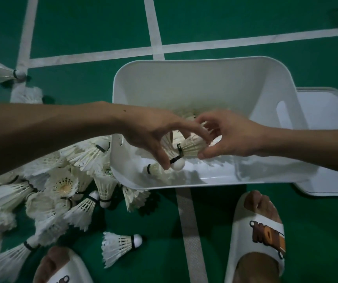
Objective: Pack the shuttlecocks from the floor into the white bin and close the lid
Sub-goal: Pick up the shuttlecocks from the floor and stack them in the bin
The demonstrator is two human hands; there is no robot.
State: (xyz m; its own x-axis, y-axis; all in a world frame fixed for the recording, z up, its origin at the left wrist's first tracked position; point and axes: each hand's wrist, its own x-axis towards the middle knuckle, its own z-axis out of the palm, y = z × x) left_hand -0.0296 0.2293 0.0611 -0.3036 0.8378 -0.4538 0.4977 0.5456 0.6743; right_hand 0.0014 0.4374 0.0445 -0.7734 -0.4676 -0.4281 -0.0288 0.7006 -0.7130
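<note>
Green court floor (82, 27), white painted lines (154, 27) crossing at right angles, dim light

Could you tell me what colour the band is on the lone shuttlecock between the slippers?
Black. The band sits behind the white cork of the shuttlecock; head view.

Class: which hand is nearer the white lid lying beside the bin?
Right. The right hand is over the bin's middle, toward the lid; the left hand is over the bin's far end, away from it. Both grip shuttlecocks.
</note>
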